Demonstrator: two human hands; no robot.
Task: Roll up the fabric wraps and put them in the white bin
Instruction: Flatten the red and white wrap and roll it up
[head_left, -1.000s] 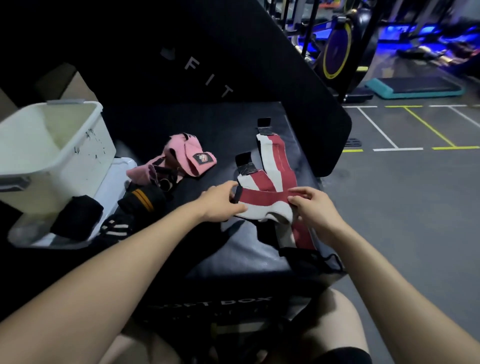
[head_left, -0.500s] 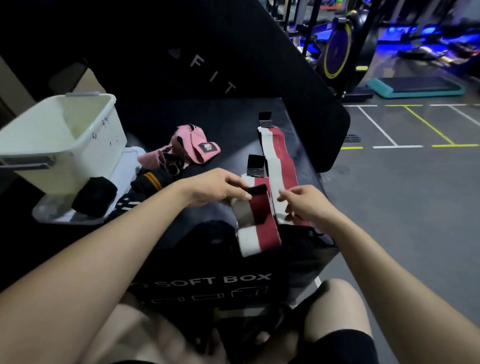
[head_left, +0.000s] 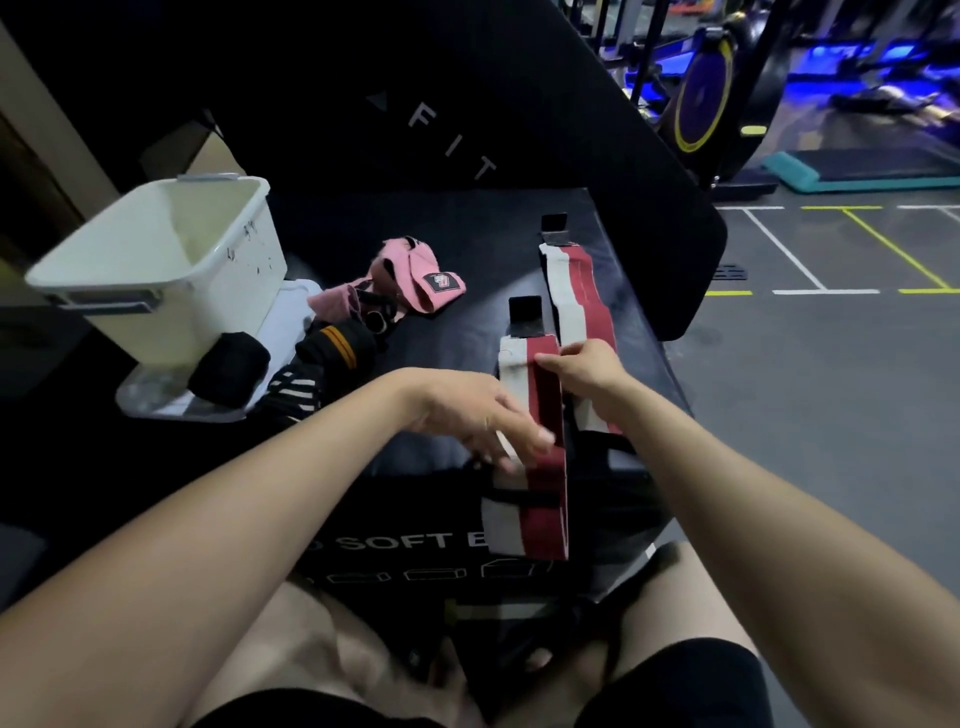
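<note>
Head view is showing a seated person reaching both bare forearms forward over a black soft box (head_left: 426, 332). Left hand (head_left: 467, 415) is lying palm down with fingers extended and flat, pressing on the near red and white wrap (head_left: 540, 457) where it bends over the box's front edge; no curl round the fabric is visible. Right hand (head_left: 584, 366) is reaching further forward, its fingers bunched at the upper right edge of that same wrap and pinching the red stripe, wrist angled inward. This wrap is lying lengthwise on the box top, its black tab end (head_left: 525, 317) pointing away and its lower end hanging down the front face over the printed lettering. A second red and white wrap (head_left: 571, 291) is lying flat just beside it to the right, running further back, partly hidden under the right forearm. Pink wraps (head_left: 415, 278) are lying loose in a heap near the middle of the box top. A black wrap with an orange stripe (head_left: 335, 343) and a black rolled wrap (head_left: 231, 369) are sitting beside the white bin (head_left: 171, 280), which is standing at the left on a clear lid (head_left: 166, 402).
</note>
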